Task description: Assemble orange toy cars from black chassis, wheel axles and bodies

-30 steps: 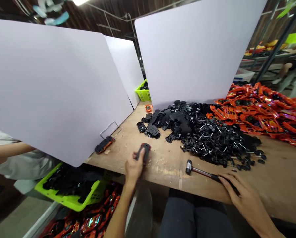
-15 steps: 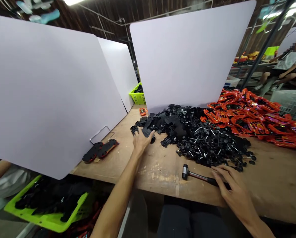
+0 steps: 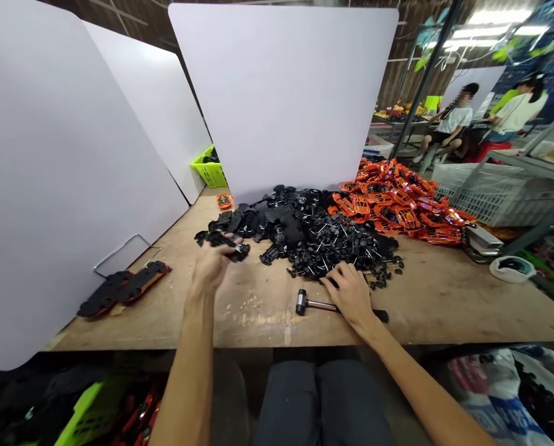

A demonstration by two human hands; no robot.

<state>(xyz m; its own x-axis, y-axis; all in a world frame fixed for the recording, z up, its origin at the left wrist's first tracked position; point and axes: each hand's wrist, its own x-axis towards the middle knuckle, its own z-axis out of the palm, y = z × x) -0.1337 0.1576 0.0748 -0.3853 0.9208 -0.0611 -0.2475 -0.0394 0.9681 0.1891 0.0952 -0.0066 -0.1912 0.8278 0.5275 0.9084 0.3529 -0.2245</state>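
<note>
My left hand (image 3: 210,265) grips a black toy car chassis (image 3: 228,242), lifted just off the table at the left end of the chassis pile (image 3: 277,222). At the near edge of a heap of small black wheels on metal axles (image 3: 335,244), my right hand (image 3: 350,290) has its fingers bent down and closed; what lies under the fingertips is hidden. Beneath my right wrist a small mallet (image 3: 318,304) with a black head and black grip lies flat on the table.
Orange car bodies (image 3: 397,201) are heaped at the back right. Two assembled cars (image 3: 142,282) lie upside down at left beside a bent wire stand (image 3: 127,253). White partitions (image 3: 286,93) border the table. A tape roll (image 3: 512,269) sits at right. Two people are in the background.
My left hand has picked up a chassis from the pile's edge. My right hand has left the mallet's handle and moved forward to the wheel heap. The view has turned right.
</note>
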